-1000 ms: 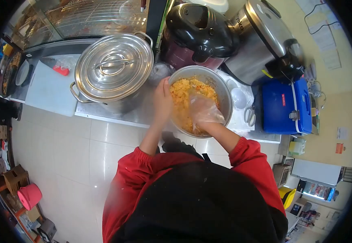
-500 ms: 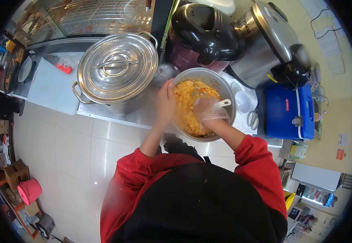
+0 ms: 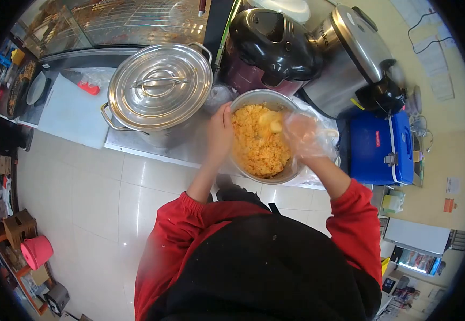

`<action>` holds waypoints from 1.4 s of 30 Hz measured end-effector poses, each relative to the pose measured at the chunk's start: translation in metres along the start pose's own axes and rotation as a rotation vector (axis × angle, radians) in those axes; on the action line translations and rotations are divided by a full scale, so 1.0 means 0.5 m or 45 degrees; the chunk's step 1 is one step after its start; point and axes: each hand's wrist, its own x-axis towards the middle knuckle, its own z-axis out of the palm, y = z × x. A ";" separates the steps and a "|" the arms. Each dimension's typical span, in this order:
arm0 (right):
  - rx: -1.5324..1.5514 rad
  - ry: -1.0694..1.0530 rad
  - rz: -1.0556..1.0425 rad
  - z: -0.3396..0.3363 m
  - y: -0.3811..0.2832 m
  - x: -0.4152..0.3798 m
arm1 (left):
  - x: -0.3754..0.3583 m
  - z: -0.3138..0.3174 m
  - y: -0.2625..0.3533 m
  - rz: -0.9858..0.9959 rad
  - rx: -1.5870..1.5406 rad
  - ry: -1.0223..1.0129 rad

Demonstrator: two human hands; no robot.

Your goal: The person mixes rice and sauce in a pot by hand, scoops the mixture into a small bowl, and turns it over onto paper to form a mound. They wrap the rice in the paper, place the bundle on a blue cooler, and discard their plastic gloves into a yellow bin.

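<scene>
A round metal pot [image 3: 264,94] holds orange-yellow rice [image 3: 259,147] with small reddish bits. My left hand [image 3: 220,131] is bare and grips the pot's left side at the rim. In a clear plastic glove, my right hand [image 3: 304,136] is closed on a rice paddle over the pot's right rim. The paddle's blade [image 3: 271,124] lies at the top of the rice, blurred and coated yellowish. Part of its pale handle shows past the glove; the fingers are smeared by motion and partly hidden in the plastic.
Left of the pot stands a large lidded steel stockpot [image 3: 160,88]. Behind are a black-topped rice cooker [image 3: 275,45] and a steel dispenser [image 3: 345,64]. A blue cooler box [image 3: 379,147] sits right. A white cutting board [image 3: 74,109] lies far left.
My right hand has lifted and moved right, from inside the pot to its right rim. The paddle's blade now shows above the rice. My left hand stays at the rim.
</scene>
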 end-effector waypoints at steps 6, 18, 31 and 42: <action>-0.108 -0.707 0.005 0.028 -0.146 0.031 | 0.001 0.004 -0.010 0.025 0.012 0.041; -0.192 -0.098 0.139 -0.004 -0.010 0.032 | 0.040 -0.013 -0.031 0.061 0.133 -0.109; 0.032 -0.253 -0.221 -0.006 -0.127 -0.001 | 0.077 -0.006 -0.046 0.168 0.121 -0.159; 0.011 -0.487 0.405 0.025 -0.045 0.076 | 0.076 -0.002 -0.033 0.093 0.114 -0.181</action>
